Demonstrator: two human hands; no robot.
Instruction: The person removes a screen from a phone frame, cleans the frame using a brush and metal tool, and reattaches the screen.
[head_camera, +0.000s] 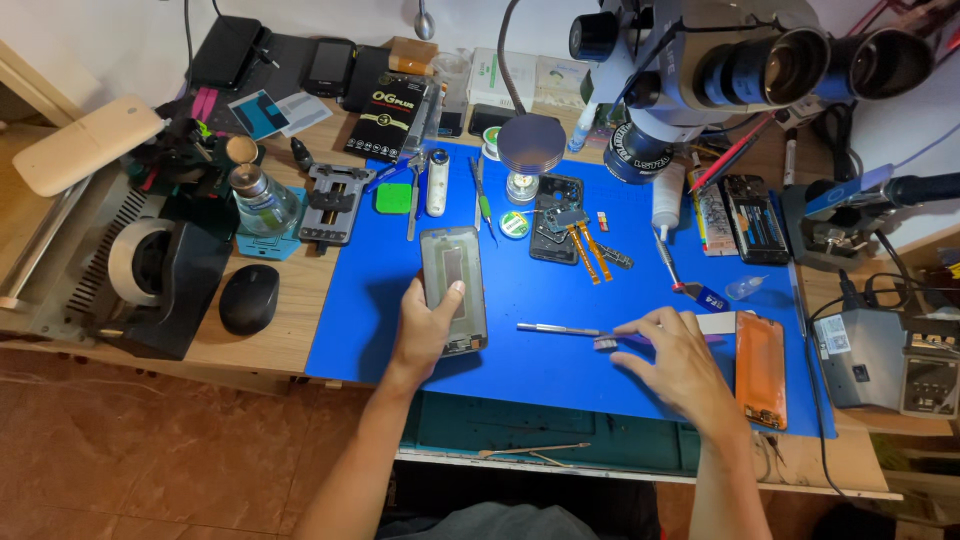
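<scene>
My left hand (425, 330) was clamped on the phone frame (453, 288), thumb across its face, holding it flat on the blue mat (560, 360) near the mat's left half. My right hand (680, 360) lay fingers together over a small brush (607, 343), just beside the metal tool (560, 329) to its left; I couldn't tell if it truly gripped the brush. I judged this the cleaning step on the frame. The next move called for a firm pinch on the brush and a steady frame, clear of the orange screen (761, 368)
</scene>
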